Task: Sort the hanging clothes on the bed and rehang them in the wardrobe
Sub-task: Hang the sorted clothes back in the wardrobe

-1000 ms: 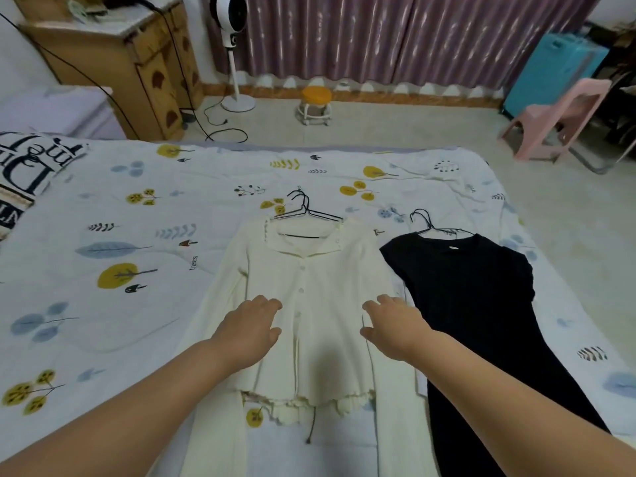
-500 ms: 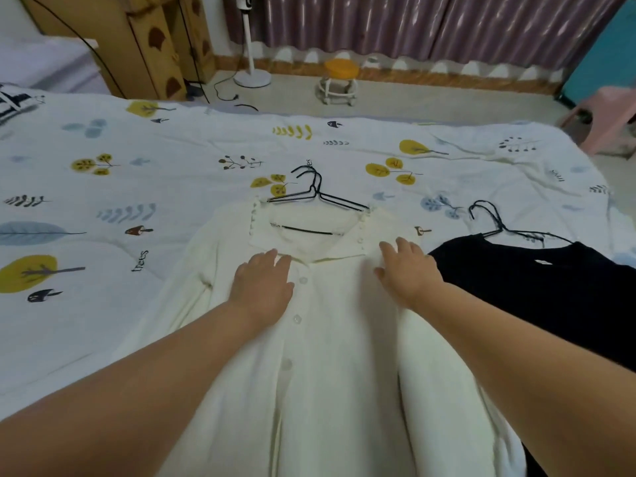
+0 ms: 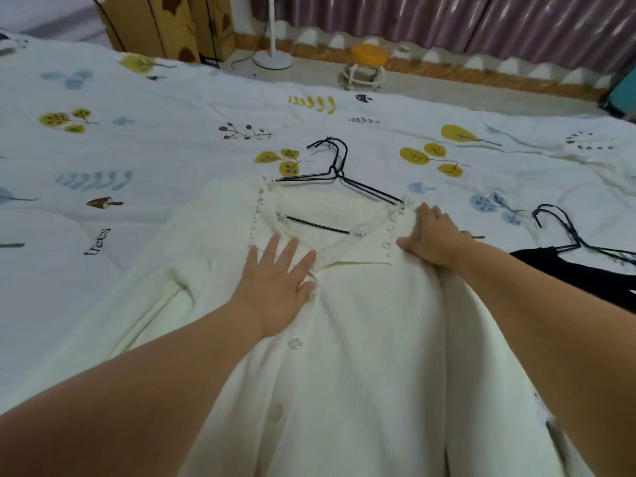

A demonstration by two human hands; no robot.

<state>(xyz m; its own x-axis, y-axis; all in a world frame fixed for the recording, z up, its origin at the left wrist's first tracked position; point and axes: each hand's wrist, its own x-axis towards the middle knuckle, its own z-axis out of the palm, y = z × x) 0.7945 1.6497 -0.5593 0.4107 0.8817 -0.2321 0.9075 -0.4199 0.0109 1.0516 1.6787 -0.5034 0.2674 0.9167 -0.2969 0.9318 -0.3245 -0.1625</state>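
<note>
Fingers first: my left hand (image 3: 277, 287) lies flat with straight, spread fingers (image 3: 272, 251) pressing the cream cardigan (image 3: 361, 339) just below its collar, grasping nothing. My right hand (image 3: 432, 237) rests on the opposite shoulder area; its thumb and fingertips seem to bunch a little fabric at the collar edge, but I cannot tell whether that is a true pinch or just a press.

Working from big to small. Under both palms the patterned bedsheet (image 3: 137, 139) carries everything. The cardigan spreads out from my fingertips back toward my elbows, buttoned, sleeves folded alongside. Beyond my right wrist, well apart from the cream knit, lies the black garment (image 3: 585, 280) with its own black hanger (image 3: 564, 232). Just past my fingertips, the cardigan's wire hanger (image 3: 339, 173) pokes out of the neckline, its hook pointing away from me, its lower bar visible between my two hands. It looks like doubled wires, though I cannot be sure.

I judge the step as squaring the cardigan on its hanger before lifting. To do that well, I'd keep the left palm anchoring the placket, use the right fingers to seat the shoulder seam over the wire end, then take the hook itself, not the knit, which would stretch.
</note>
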